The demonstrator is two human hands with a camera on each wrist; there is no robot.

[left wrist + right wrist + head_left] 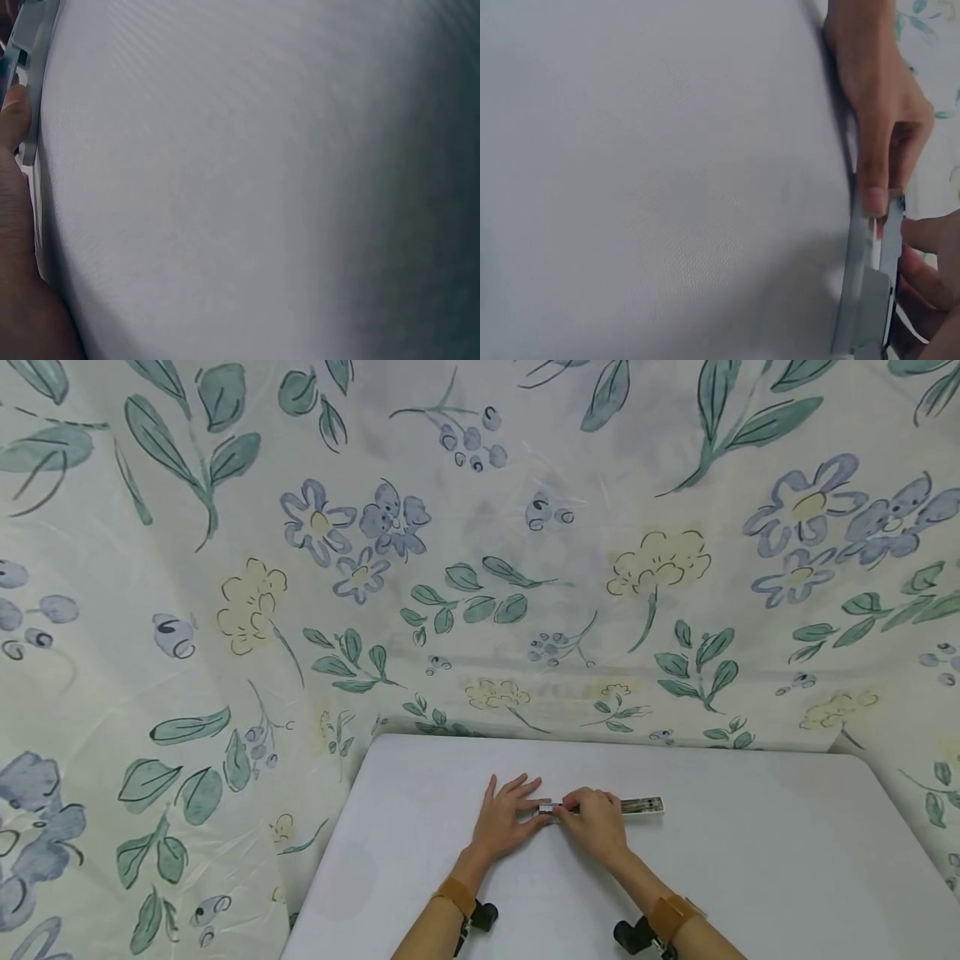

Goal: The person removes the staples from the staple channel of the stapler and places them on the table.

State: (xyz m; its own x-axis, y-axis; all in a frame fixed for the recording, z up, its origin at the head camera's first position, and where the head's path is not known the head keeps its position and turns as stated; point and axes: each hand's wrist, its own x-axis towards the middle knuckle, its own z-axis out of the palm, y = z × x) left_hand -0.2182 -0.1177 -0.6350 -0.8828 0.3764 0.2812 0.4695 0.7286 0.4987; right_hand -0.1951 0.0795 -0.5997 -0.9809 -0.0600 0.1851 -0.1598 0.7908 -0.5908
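A slim, long, light-grey case [642, 806] with a dark greenish top lies crosswise on the table between both hands. My left hand [506, 818] has its fingers spread and pinches the left end between thumb and a finger. My right hand [597, 827] grips the case nearer its middle with bent fingers, covering part of it. In the right wrist view, the grey case [870, 307] shows as two long layers with a gap, the left thumb pressed on its near side. Only a sliver of the case [37, 82] shows in the left wrist view, along the left edge.
The white table [750, 843] has rounded far corners. Behind it and at its sides hangs a floral cloth [480, 527]. Brown straps [456, 896] hold small black cameras [484, 916] at both wrists.
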